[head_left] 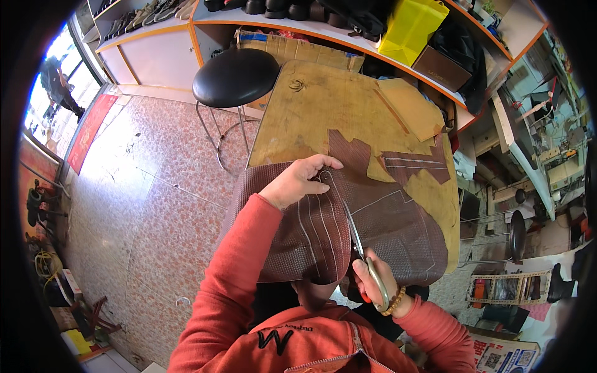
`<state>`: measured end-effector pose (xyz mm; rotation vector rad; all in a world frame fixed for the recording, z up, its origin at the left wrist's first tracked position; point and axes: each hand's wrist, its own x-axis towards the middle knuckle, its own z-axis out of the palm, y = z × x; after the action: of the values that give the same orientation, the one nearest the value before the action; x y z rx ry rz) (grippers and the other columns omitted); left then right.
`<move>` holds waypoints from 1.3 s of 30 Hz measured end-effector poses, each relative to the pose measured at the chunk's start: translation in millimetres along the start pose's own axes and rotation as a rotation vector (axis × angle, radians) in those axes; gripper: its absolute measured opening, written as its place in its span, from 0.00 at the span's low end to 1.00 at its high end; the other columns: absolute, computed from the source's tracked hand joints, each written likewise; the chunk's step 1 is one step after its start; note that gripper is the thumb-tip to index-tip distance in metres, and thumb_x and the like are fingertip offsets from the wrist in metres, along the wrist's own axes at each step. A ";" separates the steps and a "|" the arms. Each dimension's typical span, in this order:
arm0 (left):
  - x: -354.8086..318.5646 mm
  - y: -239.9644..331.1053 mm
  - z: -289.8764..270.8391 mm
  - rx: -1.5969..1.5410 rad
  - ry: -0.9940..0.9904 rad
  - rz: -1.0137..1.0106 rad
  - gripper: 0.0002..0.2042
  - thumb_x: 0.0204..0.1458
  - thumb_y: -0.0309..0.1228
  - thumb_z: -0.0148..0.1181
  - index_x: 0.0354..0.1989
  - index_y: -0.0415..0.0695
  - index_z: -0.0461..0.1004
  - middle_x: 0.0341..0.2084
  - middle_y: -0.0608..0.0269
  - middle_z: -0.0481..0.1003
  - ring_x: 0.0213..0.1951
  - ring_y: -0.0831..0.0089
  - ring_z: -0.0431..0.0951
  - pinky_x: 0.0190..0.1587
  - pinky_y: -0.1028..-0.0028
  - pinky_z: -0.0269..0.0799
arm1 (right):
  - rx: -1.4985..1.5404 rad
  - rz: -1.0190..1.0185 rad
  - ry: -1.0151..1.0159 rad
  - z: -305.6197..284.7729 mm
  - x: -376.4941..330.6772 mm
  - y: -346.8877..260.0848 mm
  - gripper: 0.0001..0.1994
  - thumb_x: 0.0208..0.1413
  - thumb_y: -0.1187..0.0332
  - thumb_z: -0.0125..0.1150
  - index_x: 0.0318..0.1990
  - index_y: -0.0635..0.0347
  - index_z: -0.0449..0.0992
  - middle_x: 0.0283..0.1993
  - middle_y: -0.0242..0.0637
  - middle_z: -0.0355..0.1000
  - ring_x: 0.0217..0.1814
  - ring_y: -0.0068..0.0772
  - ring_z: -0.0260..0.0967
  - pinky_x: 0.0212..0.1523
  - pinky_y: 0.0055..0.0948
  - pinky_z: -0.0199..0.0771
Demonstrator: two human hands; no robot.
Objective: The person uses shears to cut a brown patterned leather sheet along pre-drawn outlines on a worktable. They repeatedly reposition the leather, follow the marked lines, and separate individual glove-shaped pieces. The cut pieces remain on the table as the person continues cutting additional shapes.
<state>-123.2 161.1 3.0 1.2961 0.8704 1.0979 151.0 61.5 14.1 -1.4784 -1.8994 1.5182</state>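
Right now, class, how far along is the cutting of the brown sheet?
Done: the brown sheet carries pale marked lines, and its far edge is already stepped. In hand: the right hand works scissors along a line while the left hand pins the sheet. Left: most marked outlines remain uncut.

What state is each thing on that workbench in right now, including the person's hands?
Brown leather sheet: flat on the bench, chalk-marked, partly cut.
Scissors: blades in the leather, along a marked line.
Right hand: gripping the scissor handles.
Left hand: pressing the leather down.
Wooden workbench: worn, partly covered.
Black stool: upright, unoccupied.
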 end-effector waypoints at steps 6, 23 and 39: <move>1.0 -5.1 -3.2 -0.087 -0.031 -0.018 0.24 0.43 0.11 0.57 0.53 0.39 0.70 0.44 0.72 0.70 0.44 0.84 0.67 0.49 0.82 0.64 | -0.001 0.004 0.008 -0.6 -2.0 2.6 0.30 0.59 0.39 0.50 0.31 0.63 0.60 0.16 0.42 0.59 0.18 0.36 0.60 0.22 0.35 0.61; 2.3 -7.0 -4.3 -0.106 -0.047 0.008 0.24 0.44 0.11 0.56 0.53 0.38 0.70 0.42 0.72 0.69 0.46 0.83 0.68 0.52 0.80 0.63 | -0.036 0.016 0.043 -0.5 -5.1 1.8 0.27 0.59 0.44 0.55 0.31 0.64 0.61 0.15 0.42 0.60 0.16 0.34 0.61 0.21 0.34 0.62; 0.7 8.3 1.1 -0.111 -0.082 0.046 0.25 0.44 0.10 0.55 0.53 0.37 0.69 0.45 0.70 0.70 0.47 0.82 0.67 0.53 0.80 0.63 | -0.167 -0.071 0.043 -4.0 12.0 -20.1 0.29 0.59 0.39 0.50 0.36 0.63 0.60 0.16 0.48 0.64 0.19 0.55 0.69 0.19 0.42 0.63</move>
<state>-123.0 161.0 11.5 1.2648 0.7124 1.1060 138.3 75.4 28.6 -1.4818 -2.0738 1.3147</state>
